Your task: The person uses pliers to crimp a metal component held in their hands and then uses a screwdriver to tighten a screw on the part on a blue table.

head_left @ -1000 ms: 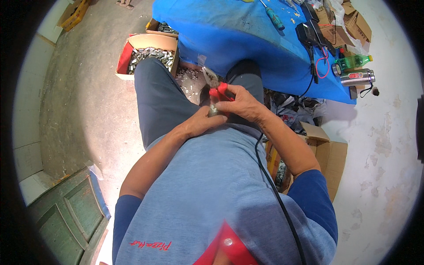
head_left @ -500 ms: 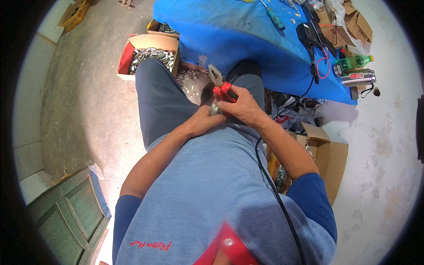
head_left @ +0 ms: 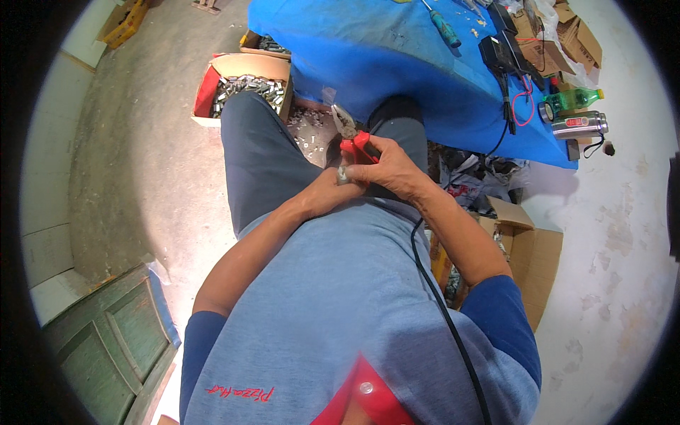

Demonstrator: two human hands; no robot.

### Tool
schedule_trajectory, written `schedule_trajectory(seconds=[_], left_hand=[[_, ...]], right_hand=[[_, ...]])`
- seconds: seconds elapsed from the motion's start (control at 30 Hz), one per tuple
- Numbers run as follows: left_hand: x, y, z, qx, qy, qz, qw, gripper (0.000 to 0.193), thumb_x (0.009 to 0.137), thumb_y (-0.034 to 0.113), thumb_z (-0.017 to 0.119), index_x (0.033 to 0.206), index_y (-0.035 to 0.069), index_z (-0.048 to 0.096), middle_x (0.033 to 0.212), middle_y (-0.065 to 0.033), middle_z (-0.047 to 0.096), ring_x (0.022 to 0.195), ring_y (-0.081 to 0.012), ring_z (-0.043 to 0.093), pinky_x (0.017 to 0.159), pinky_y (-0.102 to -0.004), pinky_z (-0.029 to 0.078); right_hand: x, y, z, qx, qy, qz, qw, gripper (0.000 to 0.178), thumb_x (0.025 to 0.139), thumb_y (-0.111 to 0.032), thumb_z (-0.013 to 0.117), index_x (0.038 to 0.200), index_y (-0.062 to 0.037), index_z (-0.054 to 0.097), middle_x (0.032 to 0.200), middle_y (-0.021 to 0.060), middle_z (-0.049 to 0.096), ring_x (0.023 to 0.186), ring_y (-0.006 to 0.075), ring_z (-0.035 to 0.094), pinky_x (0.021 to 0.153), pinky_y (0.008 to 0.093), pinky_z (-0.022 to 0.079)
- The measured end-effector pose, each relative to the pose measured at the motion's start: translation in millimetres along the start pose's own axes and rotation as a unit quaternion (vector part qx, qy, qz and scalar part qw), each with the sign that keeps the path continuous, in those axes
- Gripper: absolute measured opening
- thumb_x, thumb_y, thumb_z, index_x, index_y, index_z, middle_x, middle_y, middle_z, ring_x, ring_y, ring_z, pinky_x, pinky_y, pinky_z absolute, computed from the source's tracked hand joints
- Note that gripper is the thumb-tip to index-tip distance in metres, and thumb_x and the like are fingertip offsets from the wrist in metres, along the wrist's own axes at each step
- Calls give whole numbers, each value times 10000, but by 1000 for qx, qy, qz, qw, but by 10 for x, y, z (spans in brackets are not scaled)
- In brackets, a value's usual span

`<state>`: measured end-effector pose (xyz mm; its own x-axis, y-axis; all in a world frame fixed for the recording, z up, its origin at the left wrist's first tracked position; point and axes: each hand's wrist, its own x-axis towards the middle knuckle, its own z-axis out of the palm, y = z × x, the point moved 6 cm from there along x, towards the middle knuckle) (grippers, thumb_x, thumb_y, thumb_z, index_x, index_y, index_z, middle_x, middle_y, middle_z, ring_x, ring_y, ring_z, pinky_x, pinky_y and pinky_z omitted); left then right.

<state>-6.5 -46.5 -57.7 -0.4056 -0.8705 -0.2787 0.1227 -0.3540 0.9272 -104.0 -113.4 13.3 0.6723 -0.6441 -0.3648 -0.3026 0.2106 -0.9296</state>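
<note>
Pliers (head_left: 352,138) with red handles sat over the seated person's lap, steel nose pointing up and away toward the blue-covered worktop (head_left: 397,64). Far to the left a green wooden panel (head_left: 113,340) lay on the concrete floor (head_left: 127,163), and further up stood an open cardboard box (head_left: 237,88) heaped with small metal pieces, close against the person's left knee. More of those pieces lay scattered on the floor between the knees. The left hand (head_left: 327,193) was pinched narrow around a small pale metal part (head_left: 343,173), holding it just under the tool. The right hand (head_left: 389,170) was wrapped tight about the red handles. I judged the step to be working that small part with the pliers, and the next move seemed to call for steadying the part and bringing the nose squarely onto it. To the right, the worktop carried a screwdriver (head_left: 443,25), a black charger with leads (head_left: 499,57) and a green bottle (head_left: 574,98), all well apart from the hands. The worktop's edge hung close over the knees, so room lay mostly toward the body and lap; a cardboard carton (head_left: 528,262) crowded the right elbow's side.
</note>
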Motion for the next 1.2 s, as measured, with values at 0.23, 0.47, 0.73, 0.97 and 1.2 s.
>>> schedule_trajectory(seconds=[0.23,0.47,0.73,0.97,1.2], left_hand=[[-51,58,-13,46,28,-25,998,174,891,214,671,940,47,660,803,37,565,704,-57,484,602,-248,385],[-119,81,-84,40,53,-69,995,366,844,322,690,984,-12,741,793,-35,656,716,-101,571,658,-271,466],[-195,214,-143,96,113,-21,989,305,865,304,715,857,3,665,727,33,561,670,-50,454,581,-258,352],[-242,213,-197,168,142,-11,976,301,830,265,735,861,-24,657,732,8,577,694,-75,478,618,-284,393],[-292,230,-196,192,134,-32,972,296,836,248,727,885,-38,671,754,-11,600,723,-78,505,656,-288,426]], right_hand=[[-26,32,-8,20,9,31,999,325,802,-189,784,1071,-47,670,964,1,648,894,92,580,832,260,471],[-53,187,-78,92,63,18,994,344,798,-155,774,1098,-28,662,975,26,663,895,113,608,809,263,496],[-114,377,-15,194,122,59,972,340,814,-96,767,1122,-18,645,1002,45,663,891,127,632,788,266,515],[-174,522,97,287,142,90,943,361,821,-43,745,1154,26,624,1041,67,660,929,148,642,844,280,523],[-188,523,136,290,114,107,944,374,817,-46,743,1158,35,613,1033,76,652,924,159,646,851,286,528]])
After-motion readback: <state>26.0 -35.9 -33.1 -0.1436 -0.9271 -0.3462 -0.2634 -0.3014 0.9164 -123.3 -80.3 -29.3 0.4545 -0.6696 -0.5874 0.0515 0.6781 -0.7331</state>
